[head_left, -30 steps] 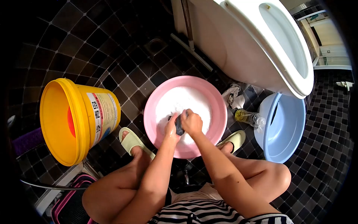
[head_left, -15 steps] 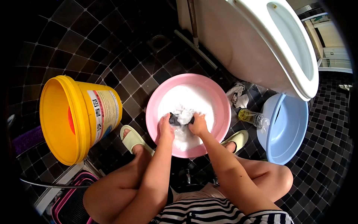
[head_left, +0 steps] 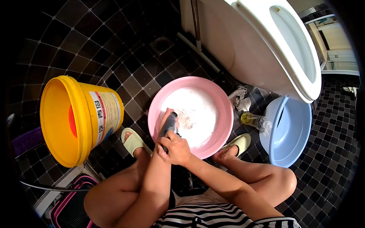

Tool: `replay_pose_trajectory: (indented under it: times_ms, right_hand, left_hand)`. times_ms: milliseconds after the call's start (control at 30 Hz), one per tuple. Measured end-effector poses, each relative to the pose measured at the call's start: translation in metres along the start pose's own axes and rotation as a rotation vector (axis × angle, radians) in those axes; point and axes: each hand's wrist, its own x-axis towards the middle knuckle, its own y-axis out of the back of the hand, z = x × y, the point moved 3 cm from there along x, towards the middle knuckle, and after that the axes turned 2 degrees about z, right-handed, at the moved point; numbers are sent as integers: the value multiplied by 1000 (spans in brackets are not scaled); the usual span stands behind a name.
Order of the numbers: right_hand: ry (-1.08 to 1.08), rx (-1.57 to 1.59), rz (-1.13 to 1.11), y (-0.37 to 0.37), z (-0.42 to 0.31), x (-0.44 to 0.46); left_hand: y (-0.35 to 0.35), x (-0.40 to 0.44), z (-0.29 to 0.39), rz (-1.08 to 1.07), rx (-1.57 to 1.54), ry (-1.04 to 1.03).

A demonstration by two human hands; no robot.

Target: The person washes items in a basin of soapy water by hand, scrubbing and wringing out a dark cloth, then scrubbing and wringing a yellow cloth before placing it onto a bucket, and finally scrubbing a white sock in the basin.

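one dark cloth (head_left: 172, 121) was in our hands, above the near left part of the pink basin (head_left: 227, 121), stretched along our left hand (head_left: 164, 118). our right hand (head_left: 178, 150) was closed in a narrow grip on its near end, by the left wrist. the left fingers pointed away from us, partly hidden by the cloth, so we could not tell how tightly they gripped.

the step in hand looked like rubbing or working the cloth by hand, out of the white foam (head_left: 195, 114). a next move, as we judged it, called for a firm right hold and the left hand kept steady under the cloth, over the basin, so drips fell inside.

counting outward, we had one cloth, two hands and one pink basin, then two pale slippers (head_left: 133, 142), one on each foot. to the right were one bottle (head_left: 251, 119) lying down, one blue basin (head_left: 291, 133) tilted on its side, and some crumpled rags (head_left: 239, 99), too bunched to count. to the left was one yellow bucket (head_left: 86, 114), lying on its side.
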Motion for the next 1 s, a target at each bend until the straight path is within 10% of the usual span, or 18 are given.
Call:
replay_pose_trajectory:
  times_ms: [167,267,433,700,767,900,1000]
  right_hand:
    - [2,-219,140,3,23,1]
    - [-60,-276,233,1,49,8]
    - [-362,-336,217,9,110,18]
    - [-1072,807,29,27,201,-2]
    - [-947,834,166,27,203,-6]
    - [-619,-204,27,36,179,-21]
    - [-375,-199,-26,15,156,-27]
  left_hand:
    - [8,19,-26,5,-114,22]
    - [6,24,-28,229,333,9]
    - [-17,12,-54,372,-197,-31]
    - [-27,26,-29,334,-251,-66]
    - [-24,20,-9,288,-285,-102]
    - [1,24,-19,414,-294,-146]
    - [-6,16,-37,388,-155,-32]
